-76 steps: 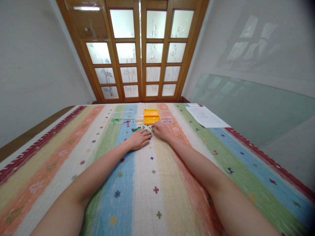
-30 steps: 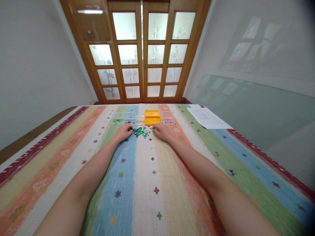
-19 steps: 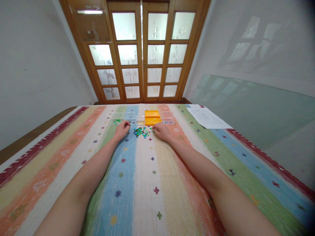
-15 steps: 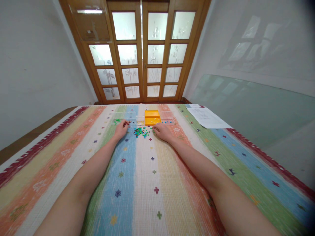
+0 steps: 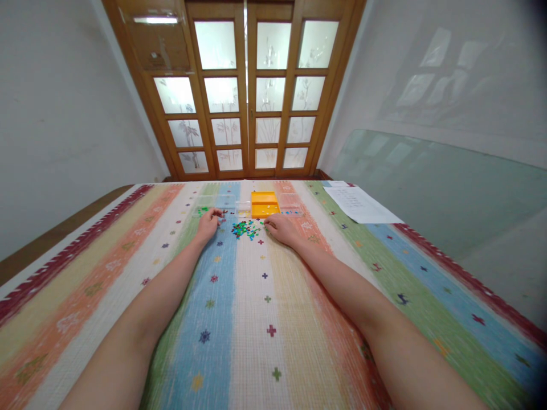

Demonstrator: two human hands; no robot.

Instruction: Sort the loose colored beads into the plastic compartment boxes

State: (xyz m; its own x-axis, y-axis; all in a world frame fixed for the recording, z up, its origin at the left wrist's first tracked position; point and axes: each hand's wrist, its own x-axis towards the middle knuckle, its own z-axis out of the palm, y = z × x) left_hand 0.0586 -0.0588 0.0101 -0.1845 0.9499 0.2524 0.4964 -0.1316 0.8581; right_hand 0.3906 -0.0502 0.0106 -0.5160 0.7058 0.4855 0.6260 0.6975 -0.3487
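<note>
Left hand [image 5: 207, 225]: fingers parted, centre-left
Right hand [image 5: 280, 228]: grip unclear
Clear box [image 5: 221, 200]: probably placing step
Pile [image 5: 244, 229]: next needs gentle pinch

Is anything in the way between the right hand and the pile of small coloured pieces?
Nothing visible: between the right hand and the pile lies only tablecloth with a few stray pieces. The left hand is on the pile's other side, near a clear box.
</note>
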